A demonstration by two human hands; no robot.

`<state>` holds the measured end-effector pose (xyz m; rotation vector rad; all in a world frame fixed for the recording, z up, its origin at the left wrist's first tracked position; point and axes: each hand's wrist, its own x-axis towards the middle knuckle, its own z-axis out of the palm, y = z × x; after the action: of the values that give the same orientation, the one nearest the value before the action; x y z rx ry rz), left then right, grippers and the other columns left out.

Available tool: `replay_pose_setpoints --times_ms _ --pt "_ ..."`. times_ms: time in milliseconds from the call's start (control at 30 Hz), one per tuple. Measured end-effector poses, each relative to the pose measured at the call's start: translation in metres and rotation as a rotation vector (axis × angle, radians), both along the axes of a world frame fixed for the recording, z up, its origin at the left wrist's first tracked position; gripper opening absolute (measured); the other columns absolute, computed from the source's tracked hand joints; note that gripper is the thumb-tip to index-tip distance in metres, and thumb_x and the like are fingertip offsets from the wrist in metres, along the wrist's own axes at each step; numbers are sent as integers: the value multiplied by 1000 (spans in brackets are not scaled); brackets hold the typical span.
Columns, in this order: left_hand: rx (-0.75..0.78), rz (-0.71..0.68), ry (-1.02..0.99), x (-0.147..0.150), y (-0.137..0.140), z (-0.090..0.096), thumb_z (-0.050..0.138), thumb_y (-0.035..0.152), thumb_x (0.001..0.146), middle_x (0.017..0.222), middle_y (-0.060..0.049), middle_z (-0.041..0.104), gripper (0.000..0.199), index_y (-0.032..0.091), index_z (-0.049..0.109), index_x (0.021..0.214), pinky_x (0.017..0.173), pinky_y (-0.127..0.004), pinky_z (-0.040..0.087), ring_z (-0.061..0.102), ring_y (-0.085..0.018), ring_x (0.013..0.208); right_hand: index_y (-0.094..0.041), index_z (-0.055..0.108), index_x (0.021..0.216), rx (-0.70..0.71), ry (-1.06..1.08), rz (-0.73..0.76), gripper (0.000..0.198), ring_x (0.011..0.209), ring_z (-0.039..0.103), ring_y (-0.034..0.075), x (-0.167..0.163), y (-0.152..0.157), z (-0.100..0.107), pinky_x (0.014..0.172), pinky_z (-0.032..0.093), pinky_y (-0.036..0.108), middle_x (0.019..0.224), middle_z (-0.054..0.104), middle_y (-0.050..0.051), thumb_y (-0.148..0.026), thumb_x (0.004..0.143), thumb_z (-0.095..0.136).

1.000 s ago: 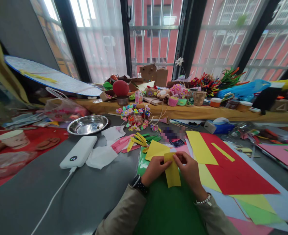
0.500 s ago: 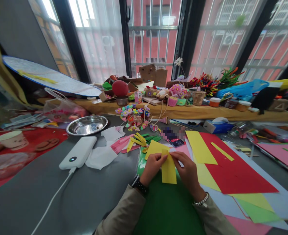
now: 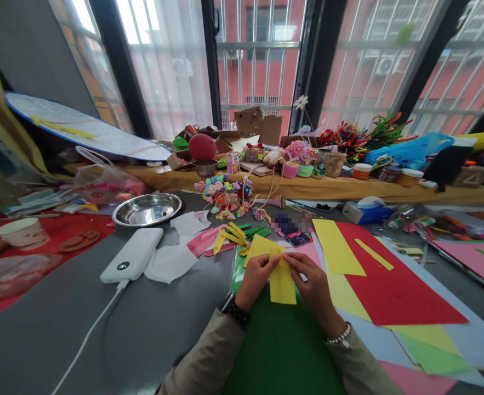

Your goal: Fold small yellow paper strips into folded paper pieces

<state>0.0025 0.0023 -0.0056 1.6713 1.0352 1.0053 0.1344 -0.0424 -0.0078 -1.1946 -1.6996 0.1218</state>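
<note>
A strip of yellow paper [image 3: 283,288] hangs between my two hands, with a crease line running down it. My left hand [image 3: 258,278] pinches its left edge near the top, thumb on the front. On the other side, my right hand [image 3: 311,281] grips the upper right edge between thumb and fingertips. Behind the strip lies another yellow paper piece [image 3: 260,244]. Below my hands is a dark green mat [image 3: 285,351]. Folded yellow strips [image 3: 234,233] and green strips [image 3: 253,232] lie just beyond my left hand.
Left of the mat are a white power bank [image 3: 132,257] with a cable, white paper scraps [image 3: 171,264] and a metal dish [image 3: 147,211]. Red paper [image 3: 406,291] and other coloured sheets spread to the right. Craft flowers [image 3: 223,192] and a phone [image 3: 297,237] sit beyond my hands.
The lower end of the yellow strip has risen slightly and swung a little left. Both hands keep their pinch on it, with only small finger shifts.
</note>
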Motion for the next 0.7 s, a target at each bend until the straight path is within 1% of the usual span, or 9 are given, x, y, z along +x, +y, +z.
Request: replay_pose_setpoints --times_ms 100,200,267,367,467,567,633,700 --pt "-16 6 -26 0 0 1 46 44 67 46 7 23 41 16 26 45 40 -19 17 22 -4 43 -21 57 97 -2 4 8 31 90 51 17 1 0 0 80 42 31 95 56 6 -11 73 41" --pt "-30 -2 -44 0 0 -1 49 44 65 46 7 25 39 15 30 46 40 -18 18 24 -5 44 -21 56 98 -10 8 20 32 91 50 17 1 0 0 81 42 31 96 55 6 -10 73 40" --pt "-42 -4 -66 0 0 -2 50 44 64 47 6 29 37 14 37 49 40 -17 21 28 -5 45 -20 56 99 -27 9 39 32 92 49 17 0 0 0 81 41 32 97 54 6 -11 73 41" --pt "-64 6 -104 -1 0 -3 50 44 64 52 4 40 33 12 47 57 43 -17 27 35 -7 49 -20 55 99 -70 42 72 30 92 48 18 -2 -1 2 79 42 31 97 53 7 -13 73 41" --pt "-92 -21 -126 -2 0 -1 50 43 65 59 0 49 33 10 55 67 47 -19 32 42 -9 54 -19 56 96 -168 170 106 26 90 50 18 -3 -2 6 67 46 27 97 54 7 -20 74 43" --pt "-115 -97 -124 -1 -2 1 50 42 65 64 -2 54 35 9 58 74 50 -20 35 46 -11 57 -17 57 91 -305 382 99 25 83 53 18 0 -1 8 61 47 26 94 56 7 -29 74 45" --pt "-123 -145 -93 -1 -3 2 51 42 65 64 -2 55 36 8 59 75 50 -20 34 46 -11 56 -15 60 84 -388 481 86 26 74 54 17 4 2 6 58 47 26 84 60 6 -34 72 47" --pt "-132 -172 -53 0 -4 3 51 42 64 62 -2 54 37 8 60 73 48 -20 34 45 -11 55 -13 62 75 -449 543 112 27 69 54 17 7 5 2 58 46 26 74 61 5 -36 70 49"
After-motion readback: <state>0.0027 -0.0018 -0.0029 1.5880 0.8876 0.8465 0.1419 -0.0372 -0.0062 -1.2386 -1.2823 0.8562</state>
